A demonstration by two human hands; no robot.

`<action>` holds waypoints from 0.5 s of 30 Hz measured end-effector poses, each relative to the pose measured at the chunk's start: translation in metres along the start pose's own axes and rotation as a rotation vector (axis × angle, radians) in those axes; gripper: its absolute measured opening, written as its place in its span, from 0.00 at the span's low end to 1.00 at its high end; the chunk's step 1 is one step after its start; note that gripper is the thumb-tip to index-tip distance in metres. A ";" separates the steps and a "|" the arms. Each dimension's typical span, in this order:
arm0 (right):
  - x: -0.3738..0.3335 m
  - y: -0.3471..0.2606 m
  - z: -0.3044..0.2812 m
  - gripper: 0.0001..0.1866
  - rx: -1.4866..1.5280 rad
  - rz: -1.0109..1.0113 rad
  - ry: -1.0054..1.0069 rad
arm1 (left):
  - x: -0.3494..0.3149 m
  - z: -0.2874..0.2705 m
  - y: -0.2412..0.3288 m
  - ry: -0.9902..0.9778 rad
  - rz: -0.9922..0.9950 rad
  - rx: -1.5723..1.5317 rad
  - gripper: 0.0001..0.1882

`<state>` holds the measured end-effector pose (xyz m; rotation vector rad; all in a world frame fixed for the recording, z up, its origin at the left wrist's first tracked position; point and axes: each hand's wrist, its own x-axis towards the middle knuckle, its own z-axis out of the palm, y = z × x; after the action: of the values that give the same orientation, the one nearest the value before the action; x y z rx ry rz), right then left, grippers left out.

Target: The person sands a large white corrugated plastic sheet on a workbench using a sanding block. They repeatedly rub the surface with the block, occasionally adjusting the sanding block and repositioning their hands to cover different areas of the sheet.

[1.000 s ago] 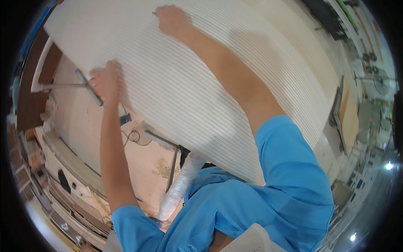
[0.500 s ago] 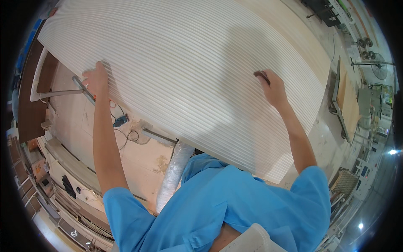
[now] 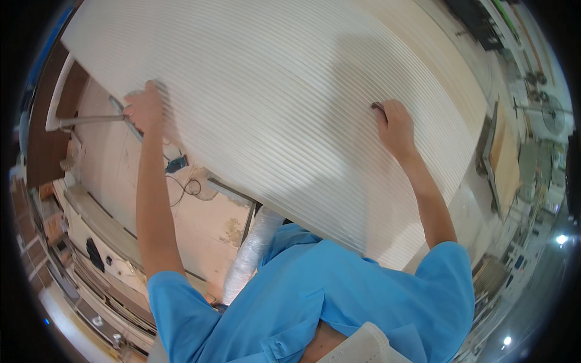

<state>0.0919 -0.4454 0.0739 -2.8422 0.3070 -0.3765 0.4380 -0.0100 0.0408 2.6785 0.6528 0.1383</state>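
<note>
A large white panel (image 3: 260, 121) with fine parallel ridges lies before me, its near edge close to my body. My right hand (image 3: 397, 130) is closed around a small dark brown piece (image 3: 377, 107), flat and sheet-like, held against the ridges right of the panel's middle. Most of that piece is hidden in the fingers, so its exact kind is unclear. At the panel's left edge rests my left hand (image 3: 145, 109), its fingers apart and holding no tool.
Under the panel's left side stands a metal support (image 3: 97, 120). A blue power tool (image 3: 177, 163) with a cord lies on the floor. Beside my body is a plastic-wrapped roll (image 3: 254, 245). A flat cart with boards (image 3: 502, 157) and a fan (image 3: 552, 115) are at the right.
The whole view has shifted slightly. My left hand's fingers have changed their pose a little at the panel's edge. The right hand still grips the brown piece at nearly the same spot.
</note>
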 end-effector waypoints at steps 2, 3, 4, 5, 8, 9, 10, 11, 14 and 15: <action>0.020 -0.012 0.016 0.05 -0.016 -0.093 0.047 | -0.002 -0.001 -0.001 0.000 -0.009 0.004 0.48; 0.035 -0.019 0.025 0.04 -0.035 -0.152 0.071 | -0.003 -0.001 0.000 -0.001 -0.015 -0.001 0.48; 0.050 -0.027 0.033 0.04 -0.052 -0.188 0.085 | -0.005 -0.001 0.000 -0.011 -0.016 -0.016 0.49; 0.068 -0.035 0.043 0.04 -0.042 -0.234 0.086 | -0.007 -0.001 0.000 -0.008 -0.021 -0.014 0.48; 0.146 -0.072 0.087 0.04 0.007 -0.362 0.170 | -0.011 -0.005 0.003 -0.024 -0.023 -0.043 0.49; 0.177 -0.089 0.102 0.03 0.028 -0.380 0.189 | -0.012 -0.006 0.005 -0.034 -0.037 -0.060 0.49; 0.209 -0.107 0.119 0.03 0.113 -0.381 0.217 | -0.014 -0.008 0.007 -0.044 -0.049 -0.088 0.50; 0.241 -0.126 0.131 0.07 0.102 -0.380 0.158 | -0.015 -0.010 0.008 -0.042 -0.028 -0.076 0.50; 0.312 -0.174 0.159 0.12 0.069 -0.298 -0.019 | -0.021 -0.015 0.006 -0.051 0.013 -0.063 0.51; 0.324 -0.181 0.164 0.12 0.102 -0.335 0.000 | -0.022 -0.016 0.005 -0.057 0.026 -0.066 0.51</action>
<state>0.4748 -0.3155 0.0442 -2.7894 -0.1881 -0.4420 0.4176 -0.0186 0.0576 2.6177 0.5857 0.0885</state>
